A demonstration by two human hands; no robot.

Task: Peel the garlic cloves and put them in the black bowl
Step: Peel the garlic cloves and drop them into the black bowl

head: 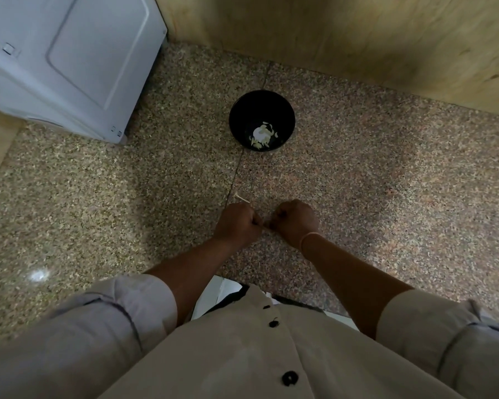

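Both hands sit close together over the middle of the speckled stone table point(386, 182), not far from its near edge. The left hand point(236, 223) and the right hand point(296, 220) are curled tight, fingertips meeting, and pinch a small pale garlic clove point(263, 224) between them; most of it is hidden. A thin pale scrap point(241, 199) lies on the table just beyond the left hand. The black bowl point(242, 108) stands well apart toward the far edge, with pale garlic pieces point(261, 134) at its bottom. A white appliance point(64, 61) fills the far left corner.

Black bowl point(262, 110) (speckled counter point(357, 182)).
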